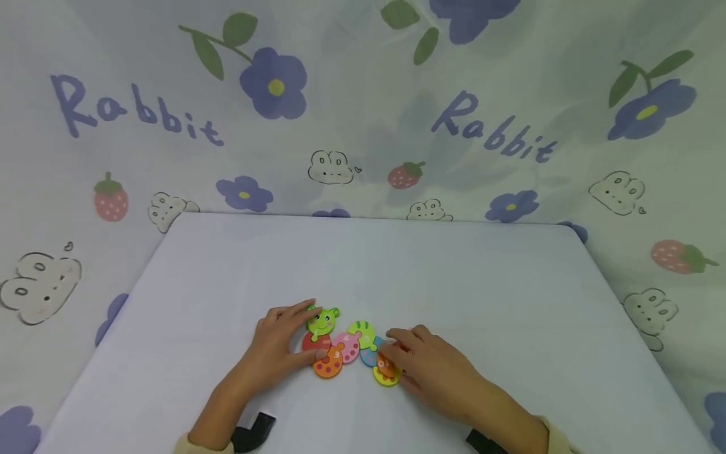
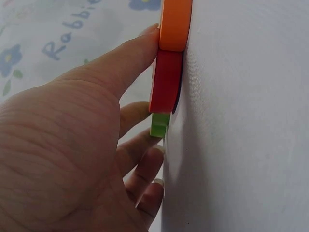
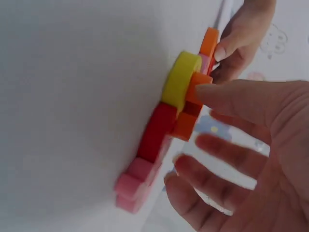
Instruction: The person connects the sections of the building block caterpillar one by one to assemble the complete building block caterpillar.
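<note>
A caterpillar puzzle of round numbered pieces lies on the white tabletop in the head view. Its green smiling head piece (image 1: 322,323) is at the left, joined to a red piece (image 1: 315,341), an orange piece (image 1: 329,366), a pink piece (image 1: 347,348) and more. My left hand (image 1: 278,343) rests at that end, fingers fairly straight, thumb on the red and orange pieces, a fingertip at the head. My right hand (image 1: 433,372) pinches another orange piece (image 3: 186,125), which sits raised over a yellow piece (image 3: 181,79) and a red one (image 3: 158,130).
A pink end piece (image 3: 130,186) adjoins the red one in the right wrist view; my right hand hides it in the head view. Black straps (image 1: 253,433) show at both wrists. The white table (image 1: 374,271) backs onto a rabbit-print cloth (image 1: 363,113).
</note>
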